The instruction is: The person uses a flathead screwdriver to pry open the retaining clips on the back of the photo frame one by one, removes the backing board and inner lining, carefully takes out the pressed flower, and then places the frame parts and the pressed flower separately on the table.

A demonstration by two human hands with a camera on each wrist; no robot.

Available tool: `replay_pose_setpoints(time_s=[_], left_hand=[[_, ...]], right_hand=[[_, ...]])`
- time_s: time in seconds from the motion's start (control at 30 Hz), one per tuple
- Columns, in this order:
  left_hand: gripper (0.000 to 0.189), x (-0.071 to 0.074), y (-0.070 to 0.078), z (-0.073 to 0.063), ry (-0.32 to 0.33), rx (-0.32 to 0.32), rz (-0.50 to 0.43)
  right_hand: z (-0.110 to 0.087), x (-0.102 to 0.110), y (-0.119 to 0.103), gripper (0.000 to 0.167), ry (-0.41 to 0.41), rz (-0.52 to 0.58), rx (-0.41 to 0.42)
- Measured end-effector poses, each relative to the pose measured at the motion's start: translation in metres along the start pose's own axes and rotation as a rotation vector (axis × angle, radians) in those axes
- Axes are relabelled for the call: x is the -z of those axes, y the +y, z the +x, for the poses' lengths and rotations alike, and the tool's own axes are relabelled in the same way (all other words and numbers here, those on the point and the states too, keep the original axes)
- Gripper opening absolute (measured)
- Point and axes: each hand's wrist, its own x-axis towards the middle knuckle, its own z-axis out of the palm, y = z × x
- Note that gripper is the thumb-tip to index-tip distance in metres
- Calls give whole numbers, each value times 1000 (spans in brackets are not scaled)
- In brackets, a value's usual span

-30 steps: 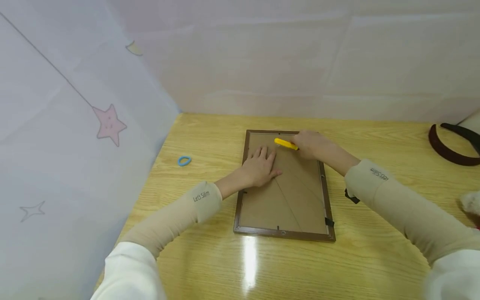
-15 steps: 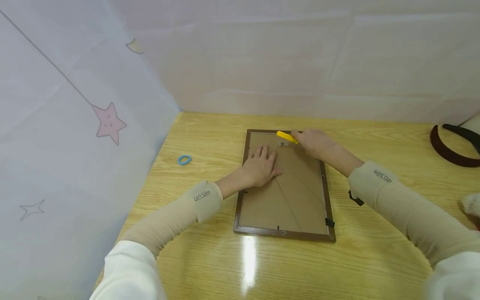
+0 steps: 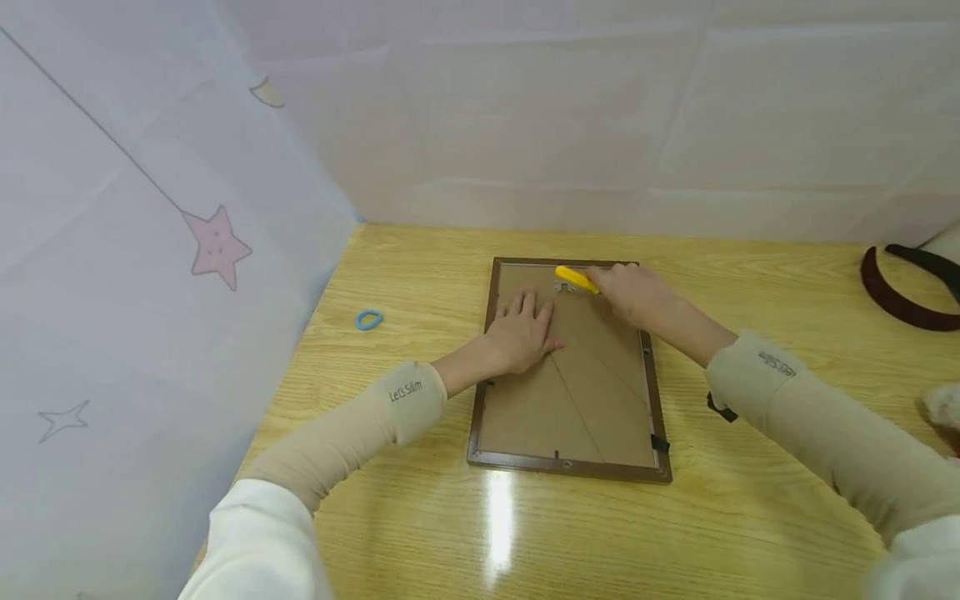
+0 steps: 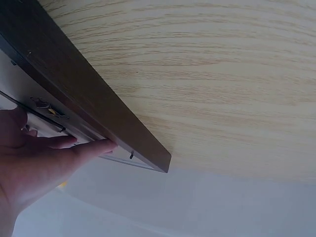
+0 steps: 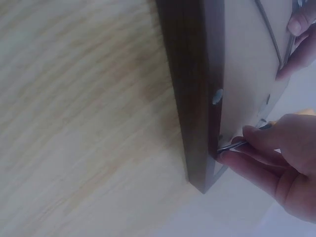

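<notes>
Clearly, I see the left hand (image 3: 519, 340) resting spread-fingered on the frame (image 3: 603, 404), and at the frame's one o'clock the right hand (image 3: 636, 293) pinches a yellow-handled tool (image 3: 577, 279).

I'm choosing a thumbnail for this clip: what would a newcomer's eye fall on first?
Probably the bright yellow-handled tool, likely a screwdriver, in the person's right-hand grip at the far end of the picture frame. The brown frame itself comes next, lying back side up on the wooden table. Then come the small blue ring left of the frame and the pink star on the pale backdrop farther left.
</notes>
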Motion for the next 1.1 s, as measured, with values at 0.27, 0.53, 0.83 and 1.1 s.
replay_pose_setpoints(time_s=[0.27, 0.53, 0.83, 1.1], left_hand=[[73, 0, -1, 0, -5, 2, 5], [73, -2, -1, 0, -12, 1, 14], [73, -2, -1, 0, -11, 6, 32], [72, -3, 2, 2, -12, 18, 29]], right_hand=[[-17, -8, -12, 36, 74, 4, 88], [-21, -6, -15, 35, 79, 47, 65], [-21, -9, -16, 42, 98, 97, 79], [-15, -6, -13, 47, 76, 136, -4]])
